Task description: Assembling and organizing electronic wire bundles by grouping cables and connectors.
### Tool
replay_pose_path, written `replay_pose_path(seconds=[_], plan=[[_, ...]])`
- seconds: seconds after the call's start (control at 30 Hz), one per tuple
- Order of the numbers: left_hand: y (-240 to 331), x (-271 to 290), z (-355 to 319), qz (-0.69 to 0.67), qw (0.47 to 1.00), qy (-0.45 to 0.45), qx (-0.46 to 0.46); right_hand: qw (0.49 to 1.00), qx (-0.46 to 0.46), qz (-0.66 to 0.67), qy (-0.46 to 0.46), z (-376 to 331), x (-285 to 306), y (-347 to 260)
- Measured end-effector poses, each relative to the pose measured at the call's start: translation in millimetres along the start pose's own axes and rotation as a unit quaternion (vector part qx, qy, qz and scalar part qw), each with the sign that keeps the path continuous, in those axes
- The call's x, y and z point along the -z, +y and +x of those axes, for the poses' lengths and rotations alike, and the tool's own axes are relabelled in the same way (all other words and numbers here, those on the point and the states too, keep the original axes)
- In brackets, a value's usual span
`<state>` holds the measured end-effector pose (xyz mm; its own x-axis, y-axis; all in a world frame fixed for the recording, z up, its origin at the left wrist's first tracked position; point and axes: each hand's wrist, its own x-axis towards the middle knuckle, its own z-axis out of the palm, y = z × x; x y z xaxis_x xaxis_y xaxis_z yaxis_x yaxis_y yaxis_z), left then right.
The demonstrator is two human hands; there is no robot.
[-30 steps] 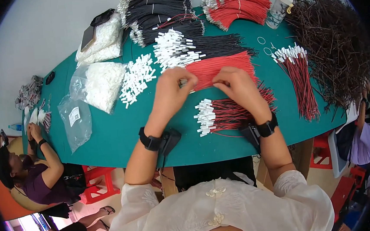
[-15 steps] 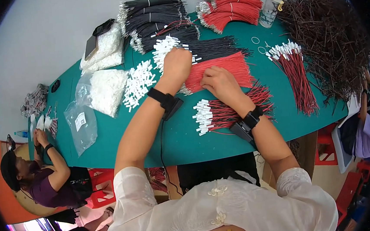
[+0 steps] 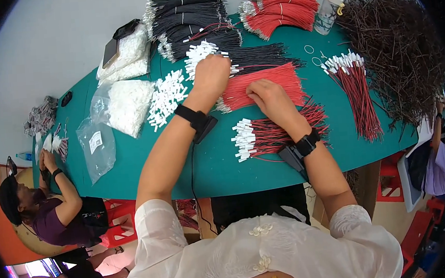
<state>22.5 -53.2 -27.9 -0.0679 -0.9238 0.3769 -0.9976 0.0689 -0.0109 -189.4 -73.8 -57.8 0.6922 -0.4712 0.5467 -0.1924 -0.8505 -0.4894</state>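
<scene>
My left hand (image 3: 211, 78) is closed, knuckles up, at the white-capped end of a bundle of black wires (image 3: 265, 56). Its fingertips are hidden, so whatever they grip cannot be made out. My right hand (image 3: 273, 101) bends over a layer of loose red wires (image 3: 275, 82), thumb and fingers drawn together at their near edge; anything pinched there is too small to tell. Left of my left hand lies a pile of small white plastic connector housings (image 3: 167, 99). Below my right hand rests a bundle of red and black wires (image 3: 274, 136) with white connectors on one end.
Black wire bundles (image 3: 187, 19) and red wire bundles (image 3: 285, 3) are stacked at the back, beside a clear bottle (image 3: 327, 11). Bags of white parts (image 3: 128, 107) lie left. Rightward are a finished-looking wire bundle (image 3: 357, 97) and a dark tangled heap (image 3: 393, 52). Another person (image 3: 55, 209) sits left.
My right hand has shifted slightly right and down over the red wires. My left hand stays closed at almost the same place. The whole view has moved a little.
</scene>
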Motion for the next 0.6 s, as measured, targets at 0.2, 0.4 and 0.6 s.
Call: replay_pose_path(seconds=[0.2, 0.4, 0.6], plan=[[-10.0, 13.9, -0.7, -0.104, 0.989, -0.039, 0.102, 0.999, -0.034, 0.024, 0.028, 2.3, 6.6, -1.8], [-12.9, 26.9, -26.5, -0.24, 0.964, 0.1, 0.058, 0.992, -0.049, 0.102, 0.047, 4.6, 16.7, -16.1], [-7.4, 33.9, -59.7, -0.223, 0.954, 0.187, 0.075, 0.994, -0.026, 0.093, 0.045, 9.3, 32.8, -25.7]])
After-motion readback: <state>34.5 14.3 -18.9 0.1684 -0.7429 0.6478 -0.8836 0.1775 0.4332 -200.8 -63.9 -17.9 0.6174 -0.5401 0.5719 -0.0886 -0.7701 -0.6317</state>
